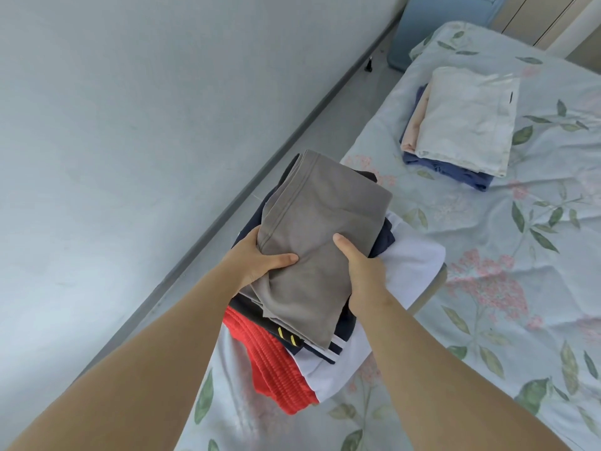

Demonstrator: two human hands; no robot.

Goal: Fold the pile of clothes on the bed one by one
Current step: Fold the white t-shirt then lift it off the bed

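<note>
Nearest to us were our two bare forearms, reaching forward over the near edge of the bed (520, 288) with its leaf-and-blossom sheet. Our left hand (260, 258) and right hand (361, 268) each gripped one side of a folded grey garment (318, 222). The thumbs pressed on top and the fingers curled underneath, out of sight. We judged that grip was chosen to keep the folds from slipping open. The grey garment lay on, or just above, the clothes pile (325, 346) at the bed's left edge; we could not tell whether it was touching. In that pile we made out red shorts (270, 362) with a ribbed waistband, a navy piece with white stripes (335, 348) and a white garment (413, 265). Well apart, farther up the bed, a neat folded stack (468, 122) sat with a white piece over peach and blue ones, probably set aside so that finished items stayed clear of the working pile. Beyond it, a pale blue container (432, 24) stood on the floor by the wall.
</note>
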